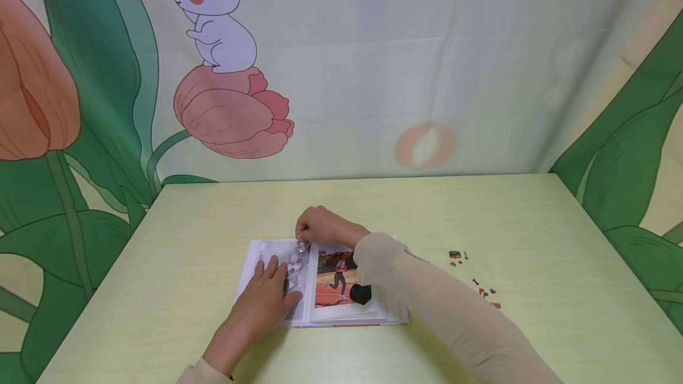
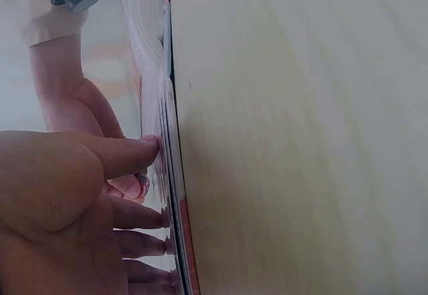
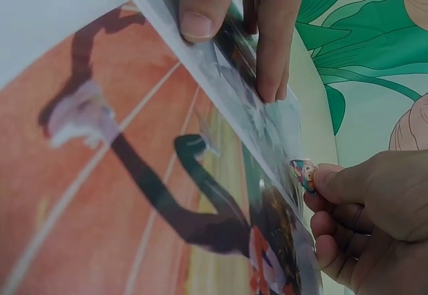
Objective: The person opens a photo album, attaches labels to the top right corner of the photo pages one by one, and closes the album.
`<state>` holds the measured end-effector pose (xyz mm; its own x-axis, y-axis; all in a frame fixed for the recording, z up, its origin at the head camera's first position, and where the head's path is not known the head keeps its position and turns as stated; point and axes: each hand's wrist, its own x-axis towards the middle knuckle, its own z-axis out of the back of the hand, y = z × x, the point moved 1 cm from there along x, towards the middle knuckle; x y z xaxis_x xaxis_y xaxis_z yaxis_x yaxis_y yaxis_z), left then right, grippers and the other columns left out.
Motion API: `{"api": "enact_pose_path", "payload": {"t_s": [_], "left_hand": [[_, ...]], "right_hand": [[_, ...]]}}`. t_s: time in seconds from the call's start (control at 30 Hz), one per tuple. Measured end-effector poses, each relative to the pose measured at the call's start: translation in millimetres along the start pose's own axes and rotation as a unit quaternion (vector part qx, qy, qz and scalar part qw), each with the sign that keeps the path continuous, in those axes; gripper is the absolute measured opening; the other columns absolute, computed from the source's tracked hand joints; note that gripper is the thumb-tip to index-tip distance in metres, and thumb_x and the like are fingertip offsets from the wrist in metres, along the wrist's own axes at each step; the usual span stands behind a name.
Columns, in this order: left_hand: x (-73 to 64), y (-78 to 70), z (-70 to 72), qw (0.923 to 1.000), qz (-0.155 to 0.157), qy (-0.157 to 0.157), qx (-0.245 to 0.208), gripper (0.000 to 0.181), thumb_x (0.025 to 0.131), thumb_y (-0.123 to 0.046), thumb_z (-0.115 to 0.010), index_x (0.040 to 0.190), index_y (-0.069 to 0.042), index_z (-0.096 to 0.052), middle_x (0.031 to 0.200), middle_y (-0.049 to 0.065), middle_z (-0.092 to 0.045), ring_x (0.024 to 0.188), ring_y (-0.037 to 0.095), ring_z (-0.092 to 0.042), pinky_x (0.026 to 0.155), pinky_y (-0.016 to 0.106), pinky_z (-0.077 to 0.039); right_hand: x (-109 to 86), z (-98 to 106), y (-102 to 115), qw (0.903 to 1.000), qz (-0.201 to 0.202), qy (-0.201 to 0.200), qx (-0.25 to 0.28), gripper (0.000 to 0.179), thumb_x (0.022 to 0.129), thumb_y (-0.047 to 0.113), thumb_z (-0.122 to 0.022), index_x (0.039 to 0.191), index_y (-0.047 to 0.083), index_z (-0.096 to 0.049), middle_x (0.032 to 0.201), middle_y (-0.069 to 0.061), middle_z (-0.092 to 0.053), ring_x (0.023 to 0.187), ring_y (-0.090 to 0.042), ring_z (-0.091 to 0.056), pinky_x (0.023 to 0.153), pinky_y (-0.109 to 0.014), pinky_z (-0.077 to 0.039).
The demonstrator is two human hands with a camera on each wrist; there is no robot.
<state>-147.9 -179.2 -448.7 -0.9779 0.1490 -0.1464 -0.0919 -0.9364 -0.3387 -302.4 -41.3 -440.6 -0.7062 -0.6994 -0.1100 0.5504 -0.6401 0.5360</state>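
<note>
An open photo album (image 1: 243, 277) lies on the table, its left page carrying a greyish picture and its right page a photo of a runner (image 1: 333, 277) on a red track. My left hand (image 1: 265, 301) rests on the left page with its fingers spread straight; in the left wrist view the thumb and fingertips touch the page. Over the top of that page, near the spine, my right hand (image 1: 324, 227) pinches a small colourful sticker (image 3: 305, 176) between thumb and forefinger. The sticker's printed figure shows in the right wrist view, by the page edge.
Several small stickers lie right of the album, in an upper group (image 1: 455, 255) and a lower group (image 1: 482, 293). A black device (image 1: 360, 294) is at my right wrist. Behind the table (image 1: 533, 224) hangs a printed curtain (image 1: 347, 64) with flowers and a rabbit.
</note>
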Motion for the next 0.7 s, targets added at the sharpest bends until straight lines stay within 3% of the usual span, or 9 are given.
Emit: {"api": "enact_pose_path", "payload": {"t_s": [0.4, 0.7], "left_hand": [[-0.5, -1.7, 1.3, 1.0, 0.002, -0.004, -0.001, 0.067, 0.101, -0.03, -0.067, 0.147, 0.014, -0.045, 0.158, 0.037, -0.031, 0.148, 0.058, -0.021, 0.118, 0.064, -0.026], [-0.9, -1.3, 1.6, 1.0, 0.0, -0.003, 0.0, 0.067, 0.102, -0.03, -0.066, 0.147, 0.014, -0.045, 0.158, 0.037, -0.03, 0.148, 0.058, -0.02, 0.119, 0.063, -0.025]], "right_hand": [[-0.7, -2.3, -1.4, 1.0, -0.002, -0.009, 0.002, 0.02, 0.104, 0.01, -0.062, 0.088, 0.011, -0.074, 0.081, 0.003, -0.065, 0.073, -0.011, -0.056, 0.069, -0.022, -0.046], [-1.8, -5.0, 2.1, 0.9993, -0.001, -0.02, -0.033, 0.018, 0.103, 0.01, -0.062, 0.089, 0.011, -0.073, 0.079, 0.004, -0.064, 0.071, -0.01, -0.055, 0.069, -0.022, -0.046]]}}
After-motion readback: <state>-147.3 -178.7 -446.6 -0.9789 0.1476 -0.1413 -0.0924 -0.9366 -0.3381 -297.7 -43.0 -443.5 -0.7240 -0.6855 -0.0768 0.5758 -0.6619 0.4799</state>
